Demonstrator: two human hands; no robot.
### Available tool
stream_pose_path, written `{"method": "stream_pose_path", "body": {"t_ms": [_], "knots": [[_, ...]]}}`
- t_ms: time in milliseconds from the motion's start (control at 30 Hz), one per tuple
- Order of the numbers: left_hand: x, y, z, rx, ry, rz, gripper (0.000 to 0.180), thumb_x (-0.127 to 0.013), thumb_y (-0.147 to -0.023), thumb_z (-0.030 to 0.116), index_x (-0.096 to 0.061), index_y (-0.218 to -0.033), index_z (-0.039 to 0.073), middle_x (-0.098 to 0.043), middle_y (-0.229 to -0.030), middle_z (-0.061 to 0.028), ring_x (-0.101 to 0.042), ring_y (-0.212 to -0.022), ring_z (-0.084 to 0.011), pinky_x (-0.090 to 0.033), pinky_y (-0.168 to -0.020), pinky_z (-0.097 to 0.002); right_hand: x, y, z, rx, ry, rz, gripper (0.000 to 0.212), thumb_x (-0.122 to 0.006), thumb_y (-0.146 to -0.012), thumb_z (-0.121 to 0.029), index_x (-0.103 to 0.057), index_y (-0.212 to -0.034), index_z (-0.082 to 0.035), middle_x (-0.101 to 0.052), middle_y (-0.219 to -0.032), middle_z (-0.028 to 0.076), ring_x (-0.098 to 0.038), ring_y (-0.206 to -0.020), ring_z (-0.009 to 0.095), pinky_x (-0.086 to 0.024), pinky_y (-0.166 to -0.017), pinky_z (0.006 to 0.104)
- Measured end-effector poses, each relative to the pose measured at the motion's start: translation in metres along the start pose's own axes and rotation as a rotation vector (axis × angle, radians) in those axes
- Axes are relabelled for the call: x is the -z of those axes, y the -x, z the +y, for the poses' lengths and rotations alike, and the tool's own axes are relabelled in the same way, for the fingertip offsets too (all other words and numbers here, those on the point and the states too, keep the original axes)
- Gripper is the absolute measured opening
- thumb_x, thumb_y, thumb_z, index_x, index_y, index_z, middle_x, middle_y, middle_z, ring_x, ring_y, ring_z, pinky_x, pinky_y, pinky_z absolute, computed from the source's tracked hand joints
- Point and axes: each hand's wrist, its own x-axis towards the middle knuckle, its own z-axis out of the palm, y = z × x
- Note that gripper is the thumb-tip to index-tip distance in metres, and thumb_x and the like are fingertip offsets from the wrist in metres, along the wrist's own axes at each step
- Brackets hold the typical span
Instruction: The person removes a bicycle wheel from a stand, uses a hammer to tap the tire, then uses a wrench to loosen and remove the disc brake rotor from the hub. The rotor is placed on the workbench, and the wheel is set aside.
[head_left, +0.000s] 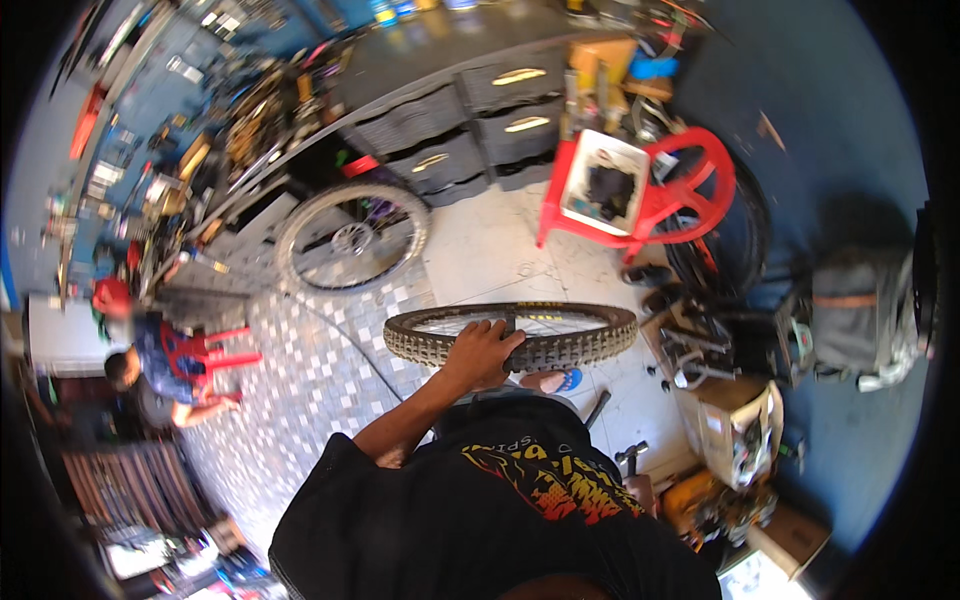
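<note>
Gripping the knobby bicycle wheel (565, 352) with our left hand (484, 356), fingers curled over its near edge, we see its long axis running left to right, farther beyond this hand rightward. Our right hand is hidden; its state we cannot tell.

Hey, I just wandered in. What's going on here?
A person in a black T-shirt has their left hand on the knobby tyre of a bicycle wheel, upright in front of them; their right hand does not show. A second wheel stands near the grey drawers. A white tray with dark things in it sits on a red plastic chair. Another person is off to the left.
</note>
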Motion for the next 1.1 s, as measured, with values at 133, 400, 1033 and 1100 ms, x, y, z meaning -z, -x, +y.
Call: {"method": "stream_pose_path", "body": {"t_ms": [133, 400, 1033, 1100], "knots": [[0.009, 0.054, -0.083, 0.209, 0.003, 0.287, 0.059, -0.079, -0.067, 0.026, -0.063, -0.123, 0.018, -0.060, -0.103, -0.0131, -0.063, -0.100, -0.0349, -0.050, -0.083, -0.0463, 0.024, -0.022, -0.111, 0.119, 0.199, 0.125, 0.020, -0.068, -0.080, -0.017, -0.068, -0.074, 0.003, -0.067, -0.062, 0.014, -0.065, -0.049, 0.024, -0.056, -0.054, 0.0415], [0.009, 0.147, -0.233, 0.639, 0.099, 0.327, 0.055, -0.073, -0.072, 0.018, -0.061, -0.126, 0.018, -0.061, -0.106, -0.0127, -0.060, -0.108, -0.0344, -0.049, -0.090, -0.0499, -0.017, 0.078, -0.369, 0.975, 0.590, 0.431, 0.025, -0.069, -0.078, -0.019, -0.069, -0.095, -0.001, -0.069, -0.083, 0.024, -0.069, -0.088, 0.046, -0.055, -0.077, 0.0516], [-0.146, 0.153, -0.318, 1.374, 0.390, -0.051, 0.050, -0.071, -0.081, 0.014, -0.052, -0.127, 0.019, -0.055, -0.124, -0.0207, -0.053, -0.121, -0.0414, -0.043, -0.099, -0.0542, -0.177, 0.345, -0.936, 1.769, 0.642, 0.702, 0.051, -0.074, -0.087, -0.021, -0.060, -0.136, -0.024, -0.070, -0.109, 0.016, -0.068, -0.103, 0.038, -0.053, -0.089, 0.0474], [-0.148, 0.146, -0.317, 1.420, 0.407, -0.034, 0.054, -0.072, -0.080, 0.013, -0.051, -0.129, 0.020, -0.055, -0.124, -0.0204, -0.053, -0.121, -0.0410, -0.042, -0.099, -0.0542, -0.204, 0.345, -0.989, 1.725, 0.645, 0.569, 0.053, -0.074, -0.086, -0.019, -0.060, -0.137, -0.024, -0.069, -0.119, 0.018, -0.066, -0.109, 0.039, -0.053, -0.092, 0.0460]]}}
